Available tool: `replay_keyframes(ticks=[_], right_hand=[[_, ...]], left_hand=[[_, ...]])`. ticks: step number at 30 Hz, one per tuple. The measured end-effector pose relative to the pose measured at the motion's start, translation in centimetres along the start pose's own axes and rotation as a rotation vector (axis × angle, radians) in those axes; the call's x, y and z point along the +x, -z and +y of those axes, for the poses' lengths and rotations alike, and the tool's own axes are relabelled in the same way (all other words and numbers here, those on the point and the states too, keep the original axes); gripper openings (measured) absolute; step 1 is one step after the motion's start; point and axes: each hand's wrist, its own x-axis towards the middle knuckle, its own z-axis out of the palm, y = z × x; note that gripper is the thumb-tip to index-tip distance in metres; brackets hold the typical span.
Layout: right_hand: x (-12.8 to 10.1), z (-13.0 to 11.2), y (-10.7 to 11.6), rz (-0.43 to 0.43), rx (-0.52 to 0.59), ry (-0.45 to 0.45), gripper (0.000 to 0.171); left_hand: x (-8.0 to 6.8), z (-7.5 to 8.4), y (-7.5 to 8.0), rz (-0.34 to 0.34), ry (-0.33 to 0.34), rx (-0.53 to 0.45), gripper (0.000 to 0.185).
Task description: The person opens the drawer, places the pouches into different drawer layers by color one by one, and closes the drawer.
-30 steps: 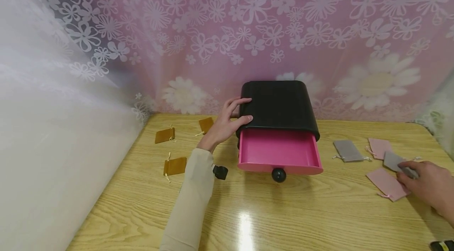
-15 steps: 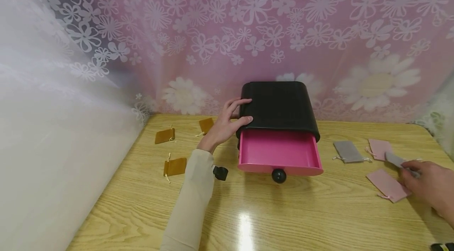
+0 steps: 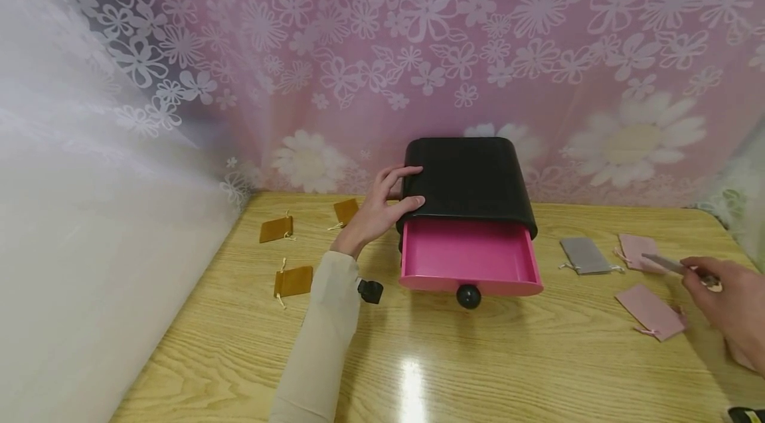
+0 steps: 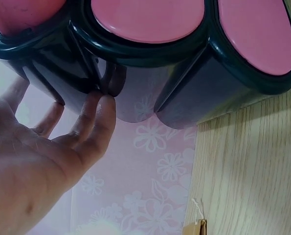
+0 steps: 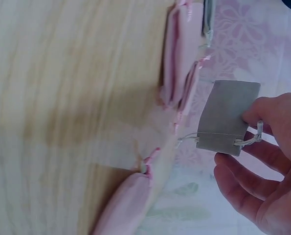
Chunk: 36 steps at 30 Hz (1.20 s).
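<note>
A black box (image 3: 469,177) with an open pink drawer (image 3: 469,257) stands on the wooden table (image 3: 478,356). My left hand (image 3: 382,207) rests on the box's left side, fingers lying over its top edge; the left wrist view shows those fingers (image 4: 94,122) against the black wall (image 4: 135,93). At the far right, my right hand (image 3: 726,300) pinches a small grey drawstring pouch (image 3: 666,264) lifted off the table; the right wrist view shows the pouch (image 5: 227,117) held between thumb and fingers.
Another grey pouch (image 3: 584,255) and two pink pouches (image 3: 651,312) (image 3: 637,248) lie right of the box. Three brown pouches (image 3: 294,281) (image 3: 275,229) (image 3: 346,211) lie to its left. A flowered curtain (image 3: 418,44) hangs behind; white cloth (image 3: 72,210) covers the left.
My right hand has lifted the grey pouch off the table and drawn it slightly right. The left hand and box have stayed put.
</note>
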Motion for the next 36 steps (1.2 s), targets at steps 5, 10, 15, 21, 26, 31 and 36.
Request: replay_keyframes(ticks=[5, 10, 15, 21, 26, 31, 36], right_hand=[[0.2, -0.8, 0.2, 0.109, 0.045, 0.047, 0.01], [0.3, -1.9, 0.4, 0.146, 0.068, 0.091, 0.016], [0.5, -2.8, 1.0, 0.043, 0.026, 0.034, 0.016], [0.4, -3.8, 1.2, -0.026, 0.033, -0.043, 0.016], [0.5, -5.1, 1.4, -0.02, 0.079, -0.06, 0.019], [0.7, -6.9, 1.9, 0.008, 0.113, -0.063, 0.02], [1.2, -8.7, 2.5, 0.051, 0.14, -0.041, 0.019]], left_hand=[[0.0, 0.1, -0.1, 0.006, -0.001, -0.007, 0.05], [0.0, 0.0, -0.1, 0.007, -0.007, -0.006, 0.051], [0.1, 0.0, -0.2, 0.01, -0.011, 0.0, 0.05], [0.1, -0.1, -0.2, 0.006, -0.003, 0.002, 0.05], [0.1, -0.1, -0.2, 0.006, -0.001, -0.006, 0.05], [0.1, -0.2, -0.2, 0.009, -0.003, -0.006, 0.05], [0.0, -0.2, -0.2, 0.01, 0.001, -0.003, 0.05]])
